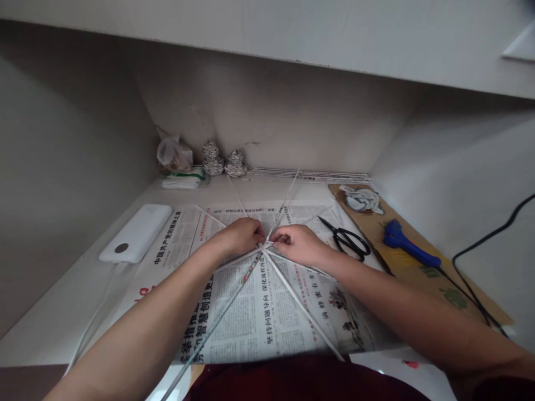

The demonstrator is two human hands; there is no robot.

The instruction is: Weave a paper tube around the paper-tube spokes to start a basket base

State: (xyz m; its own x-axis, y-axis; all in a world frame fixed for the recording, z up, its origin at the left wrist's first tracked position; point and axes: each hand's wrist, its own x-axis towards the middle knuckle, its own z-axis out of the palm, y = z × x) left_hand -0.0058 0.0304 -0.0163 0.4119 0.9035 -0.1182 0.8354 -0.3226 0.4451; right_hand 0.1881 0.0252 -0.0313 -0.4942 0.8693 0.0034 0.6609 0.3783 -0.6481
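Observation:
Several thin rolled-paper sticks [292, 291] cross at one point and fan out like spokes over a spread newspaper [240, 328]. From the left, my left hand [246, 231] pinches the sticks close to the crossing, its fingertips partly hidden. My right hand [296, 240] is closed at the other side of that crossing, thumb and forefinger on the paper sticks. Two of the spokes run toward me, past the newspaper's near edge; one has a coloured printed patch. Black-handled scissors [349, 242] lie to the right of my right hand.
A blue glue gun [409, 245] with a black cord rests on cardboard [472, 309] at right, near a crumpled white wad [363, 200]. A white power bank [140, 228] lies left. Behind stand woven gourd shapes [213, 161], a plastic bag [175, 153] and more paper sticks [313, 175].

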